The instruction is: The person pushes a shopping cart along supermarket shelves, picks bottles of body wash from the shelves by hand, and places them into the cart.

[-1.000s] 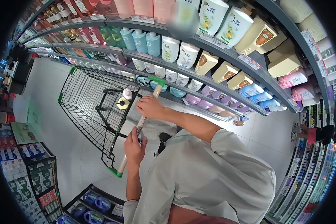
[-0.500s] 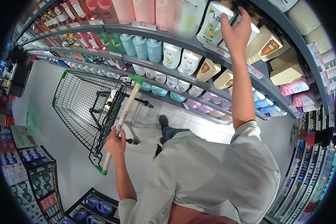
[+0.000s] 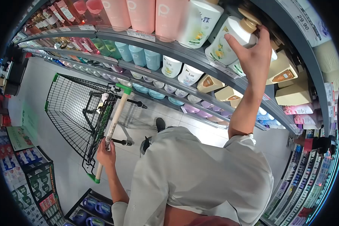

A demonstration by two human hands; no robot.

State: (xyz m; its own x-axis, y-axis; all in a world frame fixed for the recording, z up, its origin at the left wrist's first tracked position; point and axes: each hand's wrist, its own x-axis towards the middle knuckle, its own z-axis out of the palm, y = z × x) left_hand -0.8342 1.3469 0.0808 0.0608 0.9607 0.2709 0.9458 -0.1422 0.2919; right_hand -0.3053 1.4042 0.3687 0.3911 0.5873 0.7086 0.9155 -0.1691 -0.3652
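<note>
My right hand (image 3: 255, 54) is at the shelf on a white pump bottle (image 3: 223, 45) with a gold pump head and a yellow-and-green picture. My thumb lies across the bottle's front and the fingers curl behind its neck, partly hidden. The bottle stands tilted in view at the shelf edge. A similar white bottle (image 3: 200, 24) is to its left, and a cream-gold bottle (image 3: 283, 69) is to the right. Lower left, my left hand (image 3: 106, 152) is wrapped round the pale handle (image 3: 115, 122) of a black wire shopping cart (image 3: 69, 113) with green corners.
Pink bottles (image 3: 139, 15) line the same shelf, and blue bottles (image 3: 138, 55) stand on the one below. Blue jugs (image 3: 103, 208) sit in a low display at the bottom. Stacked boxes (image 3: 39, 184) are at the left. More stocked shelves (image 3: 309, 177) curve along the right.
My right hand has come down around the pump bottle's neck and shoulder, its thumb now on the front. The view has shifted a little; my left hand stays on the cart handle.
</note>
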